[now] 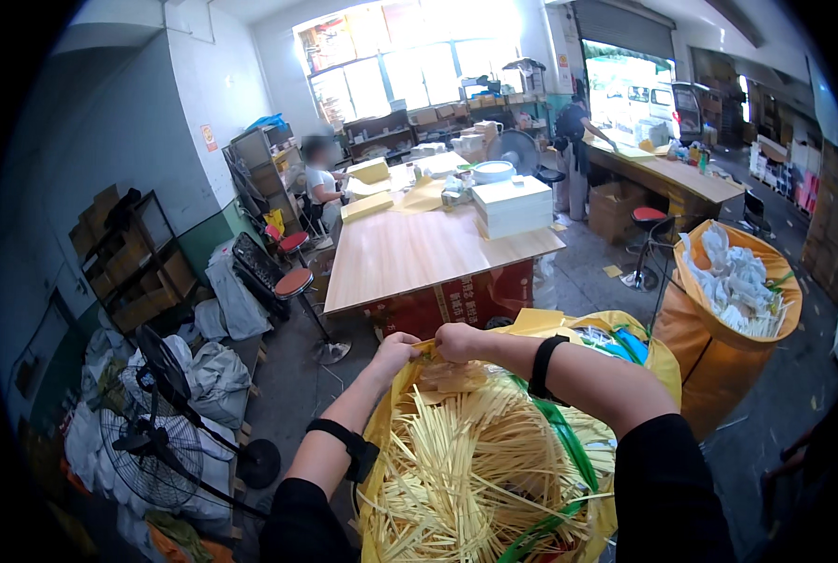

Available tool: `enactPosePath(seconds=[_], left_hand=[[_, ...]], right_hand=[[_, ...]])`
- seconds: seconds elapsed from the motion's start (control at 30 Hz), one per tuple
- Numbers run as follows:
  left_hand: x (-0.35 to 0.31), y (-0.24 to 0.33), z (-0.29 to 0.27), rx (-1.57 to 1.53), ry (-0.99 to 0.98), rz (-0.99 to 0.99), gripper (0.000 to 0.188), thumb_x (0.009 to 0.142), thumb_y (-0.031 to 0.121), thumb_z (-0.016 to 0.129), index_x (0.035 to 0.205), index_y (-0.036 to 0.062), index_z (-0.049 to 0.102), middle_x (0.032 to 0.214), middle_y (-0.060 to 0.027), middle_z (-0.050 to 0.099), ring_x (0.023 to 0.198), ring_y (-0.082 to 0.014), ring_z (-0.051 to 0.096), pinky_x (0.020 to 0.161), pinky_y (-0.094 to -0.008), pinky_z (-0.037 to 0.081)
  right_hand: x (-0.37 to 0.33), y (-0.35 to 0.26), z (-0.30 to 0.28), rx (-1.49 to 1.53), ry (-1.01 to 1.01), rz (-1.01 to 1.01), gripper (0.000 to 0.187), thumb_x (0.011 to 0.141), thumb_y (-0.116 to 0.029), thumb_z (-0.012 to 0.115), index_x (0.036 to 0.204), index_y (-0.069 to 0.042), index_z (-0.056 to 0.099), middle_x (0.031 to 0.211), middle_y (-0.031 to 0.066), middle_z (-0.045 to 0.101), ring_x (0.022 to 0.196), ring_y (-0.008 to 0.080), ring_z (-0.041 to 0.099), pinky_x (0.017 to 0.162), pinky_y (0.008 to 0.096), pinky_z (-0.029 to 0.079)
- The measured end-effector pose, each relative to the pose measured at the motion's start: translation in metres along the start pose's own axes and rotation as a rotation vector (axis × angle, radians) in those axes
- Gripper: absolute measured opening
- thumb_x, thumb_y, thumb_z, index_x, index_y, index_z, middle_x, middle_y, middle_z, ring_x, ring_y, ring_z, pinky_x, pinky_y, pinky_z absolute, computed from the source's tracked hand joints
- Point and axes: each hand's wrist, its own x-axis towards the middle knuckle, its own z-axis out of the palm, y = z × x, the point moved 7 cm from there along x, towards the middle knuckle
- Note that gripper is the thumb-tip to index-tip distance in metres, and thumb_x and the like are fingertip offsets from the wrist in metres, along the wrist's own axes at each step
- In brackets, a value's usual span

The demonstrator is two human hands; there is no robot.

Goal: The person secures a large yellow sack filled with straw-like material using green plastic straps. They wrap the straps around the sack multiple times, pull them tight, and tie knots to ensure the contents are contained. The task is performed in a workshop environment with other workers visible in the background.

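Observation:
In front of me stands a large yellow sack point(661, 368) filled with thin pale-yellow paper strips point(461, 455). My left hand point(396, 353) pinches the sack's far rim, fingers closed. Right beside it, my right hand point(458, 343) is closed on the same rim; its fingertips are partly hidden. Just below both hands lies a crumpled, see-through brownish piece point(452, 376), perhaps plastic. Green strapping point(569, 439) curves across the strips, and more mixed scrap shows at the sack's right side. Each of my forearms wears a black band.
Beyond the sack is a wooden worktable point(395, 258) with a white paper stack point(513, 205). An orange sack point(719, 352) of scrap stands right. Fans point(151, 450) and white sacks point(217, 375) crowd the left. Stools point(295, 281) flank the table. Two people work farther back.

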Motion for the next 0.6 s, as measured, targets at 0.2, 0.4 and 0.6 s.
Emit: enactPosePath(seconds=[0.2, 0.4, 0.6], left_hand=[[0.008, -0.017, 0.004, -0.097, -0.037, -0.020, 0.025, 0.085, -0.002, 0.057, 0.110, -0.0016, 0.063, 0.095, -0.0099, 0.066, 0.089, -0.0189, 0.062, 0.083, -0.0323, 0.050], [-0.005, 0.005, -0.003, 0.001, 0.029, 0.187, 0.037, 0.085, -0.006, 0.062, 0.121, 0.0017, 0.058, 0.096, -0.0068, 0.067, 0.085, -0.0119, 0.062, 0.078, -0.0252, 0.050], [0.005, -0.011, -0.017, 0.038, 0.172, 0.272, 0.033, 0.078, -0.008, 0.059, 0.109, 0.0000, 0.064, 0.094, -0.0071, 0.067, 0.086, -0.0136, 0.064, 0.079, -0.0288, 0.054]], right_hand=[[-0.005, 0.002, -0.006, 0.166, 0.140, -0.008, 0.037, 0.073, -0.032, 0.079, 0.093, -0.002, 0.074, 0.083, 0.0157, 0.072, 0.079, 0.0277, 0.071, 0.075, 0.0382, 0.056], [-0.004, -0.006, -0.005, 0.243, 0.119, 0.007, 0.044, 0.069, -0.035, 0.083, 0.096, -0.001, 0.075, 0.083, 0.0153, 0.071, 0.076, 0.0264, 0.069, 0.075, 0.0364, 0.054], [-0.009, -0.028, -0.018, -0.003, 0.285, 0.005, 0.049, 0.074, -0.049, 0.075, 0.093, -0.003, 0.075, 0.087, 0.0225, 0.071, 0.085, 0.0378, 0.071, 0.078, 0.0452, 0.057]])
